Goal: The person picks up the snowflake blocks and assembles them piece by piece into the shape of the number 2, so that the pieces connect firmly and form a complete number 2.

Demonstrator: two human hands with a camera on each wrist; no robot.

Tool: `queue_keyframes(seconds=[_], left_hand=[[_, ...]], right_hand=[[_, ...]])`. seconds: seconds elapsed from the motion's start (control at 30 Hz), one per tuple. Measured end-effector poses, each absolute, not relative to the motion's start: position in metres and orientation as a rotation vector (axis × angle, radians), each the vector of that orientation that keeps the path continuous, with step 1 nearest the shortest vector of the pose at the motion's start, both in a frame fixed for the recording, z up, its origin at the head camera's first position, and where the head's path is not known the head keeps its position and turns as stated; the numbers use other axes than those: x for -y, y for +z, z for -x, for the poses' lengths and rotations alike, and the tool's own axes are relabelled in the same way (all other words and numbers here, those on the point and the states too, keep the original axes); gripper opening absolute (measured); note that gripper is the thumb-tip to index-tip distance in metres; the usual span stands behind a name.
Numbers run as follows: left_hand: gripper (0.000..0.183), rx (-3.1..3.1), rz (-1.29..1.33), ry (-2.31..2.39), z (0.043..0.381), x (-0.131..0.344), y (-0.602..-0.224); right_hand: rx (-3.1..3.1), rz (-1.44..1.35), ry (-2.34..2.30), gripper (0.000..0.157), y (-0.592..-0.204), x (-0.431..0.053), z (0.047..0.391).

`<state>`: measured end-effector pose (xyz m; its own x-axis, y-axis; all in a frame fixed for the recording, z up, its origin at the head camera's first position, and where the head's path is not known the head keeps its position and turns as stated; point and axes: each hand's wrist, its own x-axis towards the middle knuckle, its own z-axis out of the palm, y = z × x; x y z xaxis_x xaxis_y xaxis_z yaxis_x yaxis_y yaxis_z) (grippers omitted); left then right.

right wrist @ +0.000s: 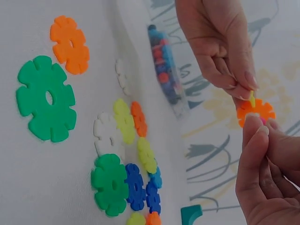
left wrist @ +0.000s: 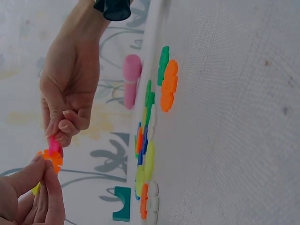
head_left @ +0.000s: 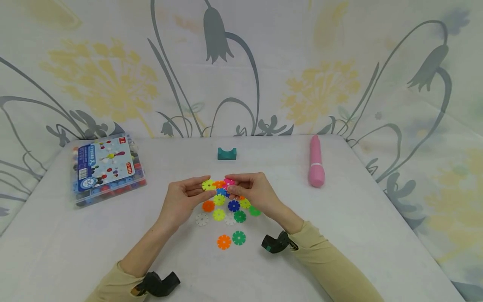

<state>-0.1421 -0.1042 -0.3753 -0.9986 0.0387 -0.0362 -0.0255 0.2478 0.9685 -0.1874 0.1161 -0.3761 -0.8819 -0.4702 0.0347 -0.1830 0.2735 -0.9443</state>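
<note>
Both hands are raised over the table, fingertips close together. My left hand (head_left: 182,200) pinches a yellow notched flower disc (head_left: 207,185) between thumb and fingers. From the other side, my right hand (head_left: 253,192) pinches a pink notched disc (head_left: 228,183). An orange disc (right wrist: 263,111) sits between them, joined edge-on with the yellow and the pink; fingertips hide part of all three. Below the hands lie loose discs of the same kind, among them a dark blue one (head_left: 233,205), an orange one (head_left: 224,242) and a green one (head_left: 239,238).
A clear plastic case (head_left: 109,170) of coloured pieces stands at the left. Toward the back lies a teal block (head_left: 227,154) with a curved notch. A pink capped cylinder (head_left: 316,161) lies at the right. Patterned cloth (head_left: 241,63) hangs behind the white table (head_left: 377,243).
</note>
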Motion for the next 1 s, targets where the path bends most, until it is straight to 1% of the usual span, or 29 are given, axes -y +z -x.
queue_keyframes(seconds=[0.3,0.5,0.57,0.63,0.8,1.0], left_hand=[[0.045,-2.443,-0.004,1.902,0.1424,0.1026,-0.3763],[0.045,-2.432,-0.028,1.912,0.1433,0.1026,-0.3778],[0.046,-2.418,-0.022,1.924,0.1438,0.1027,-0.3784],[0.046,-2.409,-0.014,1.934,0.1443,0.1028,-0.379],[0.046,-2.409,-0.022,1.911,0.1449,0.1027,-0.3803],[0.049,-2.46,-0.121,1.825,0.1441,0.1007,-0.3823]], right_hand=[[-2.305,0.633,-1.621,0.038,-0.3755,-0.1169,0.1858],[-2.282,0.638,-1.623,0.05,-0.3752,-0.1157,0.1871],[-2.278,0.615,-1.638,0.052,-0.3748,-0.1152,0.1877],[-2.264,0.588,-1.667,0.049,-0.375,-0.1152,0.1886],[-2.245,0.571,-1.703,0.035,-0.3752,-0.1166,0.1886],[-2.229,0.588,-1.692,0.034,-0.3763,-0.1163,0.1877]])
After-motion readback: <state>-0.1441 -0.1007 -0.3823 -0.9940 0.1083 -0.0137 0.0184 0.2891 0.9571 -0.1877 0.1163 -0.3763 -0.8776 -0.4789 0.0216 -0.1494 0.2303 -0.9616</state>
